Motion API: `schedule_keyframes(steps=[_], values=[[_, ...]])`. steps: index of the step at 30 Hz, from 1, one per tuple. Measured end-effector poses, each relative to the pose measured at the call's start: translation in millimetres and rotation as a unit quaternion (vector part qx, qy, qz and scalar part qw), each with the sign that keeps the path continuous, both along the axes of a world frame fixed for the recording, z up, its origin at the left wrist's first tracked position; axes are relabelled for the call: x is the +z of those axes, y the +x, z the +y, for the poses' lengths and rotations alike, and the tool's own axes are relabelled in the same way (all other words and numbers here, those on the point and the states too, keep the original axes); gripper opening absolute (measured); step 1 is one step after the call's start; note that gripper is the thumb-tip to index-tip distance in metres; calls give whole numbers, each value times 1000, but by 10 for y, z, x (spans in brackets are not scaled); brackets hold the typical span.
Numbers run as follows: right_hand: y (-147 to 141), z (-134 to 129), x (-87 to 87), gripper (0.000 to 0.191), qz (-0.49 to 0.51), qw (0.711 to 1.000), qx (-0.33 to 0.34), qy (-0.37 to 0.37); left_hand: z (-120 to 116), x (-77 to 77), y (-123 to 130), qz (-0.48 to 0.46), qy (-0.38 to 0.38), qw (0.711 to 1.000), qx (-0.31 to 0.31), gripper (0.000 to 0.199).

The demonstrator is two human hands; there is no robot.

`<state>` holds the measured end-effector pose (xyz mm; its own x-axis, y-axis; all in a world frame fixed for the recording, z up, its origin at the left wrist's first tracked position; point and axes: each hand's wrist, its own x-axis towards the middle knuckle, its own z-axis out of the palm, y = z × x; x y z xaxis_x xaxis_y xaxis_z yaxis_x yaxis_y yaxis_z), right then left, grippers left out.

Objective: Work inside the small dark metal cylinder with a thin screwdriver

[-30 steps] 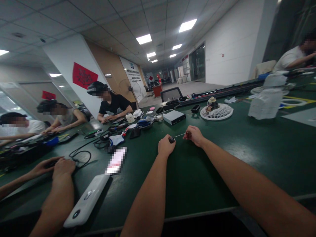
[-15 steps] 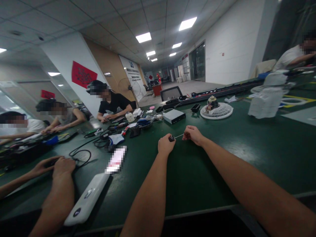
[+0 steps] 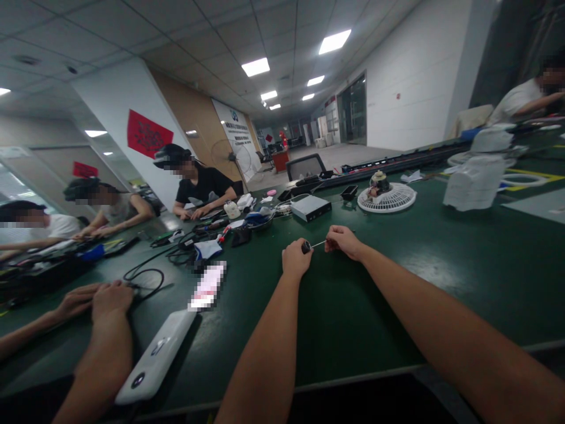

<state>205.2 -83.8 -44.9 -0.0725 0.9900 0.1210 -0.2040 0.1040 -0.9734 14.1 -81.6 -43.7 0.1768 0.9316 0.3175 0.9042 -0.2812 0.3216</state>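
Left hand point(image 3: 296, 259), center, fingers clamped on dark round piece point(image 3: 306, 247); thin shaft point(image 3: 318, 244) runs toward 3 o'clock to right hand point(image 3: 343, 242), fingertips pinched together at its end, grip detail too small. Silver box point(image 3: 311, 208) at 12 o'clock, just beyond both.

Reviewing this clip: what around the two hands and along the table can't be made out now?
Head view, now:
Far tip of the thin rod: covered by the right hand's fingers.
Most of the black piece at its other end: wrapped by the left hand.
Phone-like rectangle's face: pixelated.
Anything in the neighbour's hands: hidden by their fingers.
Person at far right: cut off by the edge.
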Motion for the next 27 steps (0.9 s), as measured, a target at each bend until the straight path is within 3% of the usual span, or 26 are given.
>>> schedule_keyframes(steps=[5, 11, 16, 22, 27], values=[[-9, 29, -14, 13, 23, 998, -51, -8, -26, 27, 13, -5, -10, 1000, -2, 16], [8, 29, -26, 12, -2, 1000, 17, 5, -28, 27, 20, 13, -10, 1000, -9, 16], [-5, 38, -35, 13, 7, 999, -42, 0, -7, -6, 12, 2, -5, 1000, -18, 16], [1, 9, -14, 11, -23, 1000, 12, 8, -16, -1, 13, -7, -6, 1000, -28, 13], [-8, 24, -18, 14, -10, 999, -46, 9, -12, 7, 15, -24, -13, 999, -27, 14]])
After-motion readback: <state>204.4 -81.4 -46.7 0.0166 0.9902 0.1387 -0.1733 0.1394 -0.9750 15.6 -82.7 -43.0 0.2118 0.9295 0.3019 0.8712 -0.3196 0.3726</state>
